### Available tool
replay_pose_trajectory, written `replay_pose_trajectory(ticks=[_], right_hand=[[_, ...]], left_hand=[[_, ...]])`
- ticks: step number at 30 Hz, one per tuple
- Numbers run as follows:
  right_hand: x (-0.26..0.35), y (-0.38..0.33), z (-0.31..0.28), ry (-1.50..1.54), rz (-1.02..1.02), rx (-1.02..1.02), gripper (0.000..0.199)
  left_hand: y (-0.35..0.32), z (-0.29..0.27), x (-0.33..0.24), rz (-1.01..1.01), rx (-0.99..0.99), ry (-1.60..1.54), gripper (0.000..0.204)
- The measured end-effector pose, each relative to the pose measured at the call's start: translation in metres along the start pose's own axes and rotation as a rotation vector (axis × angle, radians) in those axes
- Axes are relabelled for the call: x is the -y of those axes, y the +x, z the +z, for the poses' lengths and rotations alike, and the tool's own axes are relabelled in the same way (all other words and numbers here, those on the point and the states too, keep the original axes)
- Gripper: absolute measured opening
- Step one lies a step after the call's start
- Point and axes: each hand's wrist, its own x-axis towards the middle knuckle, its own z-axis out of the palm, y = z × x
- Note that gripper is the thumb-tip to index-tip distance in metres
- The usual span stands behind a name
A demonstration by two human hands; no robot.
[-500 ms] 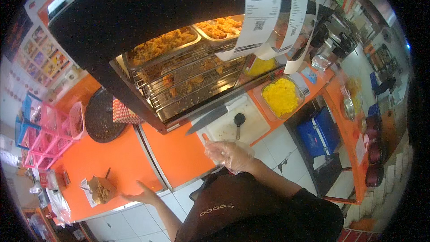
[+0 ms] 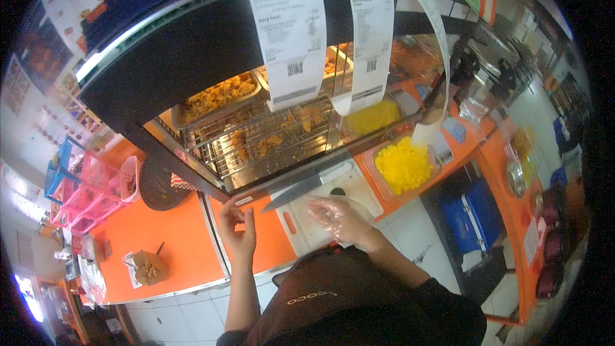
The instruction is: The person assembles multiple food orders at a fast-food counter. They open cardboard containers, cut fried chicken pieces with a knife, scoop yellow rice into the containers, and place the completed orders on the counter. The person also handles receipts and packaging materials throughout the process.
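Note:
My left hand point(image 2: 238, 227) is bare and raised over the orange counter by the cabinet's lower corner. Its fingers are apart and hold nothing. A clear plastic glove covers my right hand point(image 2: 343, 219), which hovers over the near edge of a white cutting board point(image 2: 365, 193). Its fingers stretch loosely to the left, with nothing visible in them. Across the board's far left part lies a large knife point(image 2: 293, 193). Just beyond my gloved fingers shows the black bowl of a scoop point(image 2: 337, 191); its handle is hidden. An opened brown paper food box point(image 2: 150, 270) with food pieces stands at the left.
Beyond the board stands a heated display cabinet point(image 2: 173, 112) with fried food on trays and racks. Paper receipts point(image 2: 289, 45) hang down its front. A tub of yellow shreds point(image 2: 403, 165) is at right, pink baskets point(image 2: 86, 186) and a round dark board point(image 2: 163, 182) at left.
My left hand has risen from near the food box and moved right, toward the cabinet. The gloved right hand has shifted slightly right, now covering the scoop's handle. My view has tilted.

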Motion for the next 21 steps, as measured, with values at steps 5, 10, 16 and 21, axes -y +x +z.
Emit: replay_pose_trajectory(ticks=[5, 10, 16, 21], right_hand=[[0.009, -0.015, -0.067, -0.145, 0.109, 0.008, 0.026], [0.005, -0.023, -0.103, -0.045, 0.143, 0.003, 0.031], [-0.006, -0.039, -0.119, 0.025, 0.136, 0.036, 0.035], [-0.002, -0.043, -0.121, 0.151, 0.203, -0.019, 0.035]], left_hand=[[0.142, -0.019, -0.109, 0.708, -0.084, 0.318, 0.028], [0.274, -0.023, -0.247, 0.959, -0.336, 0.569, 0.016], [0.367, 0.055, -0.316, 0.622, 0.122, 0.773, 0.037], [0.451, 0.117, -0.305, 0.772, 0.403, 1.07, 0.039]])
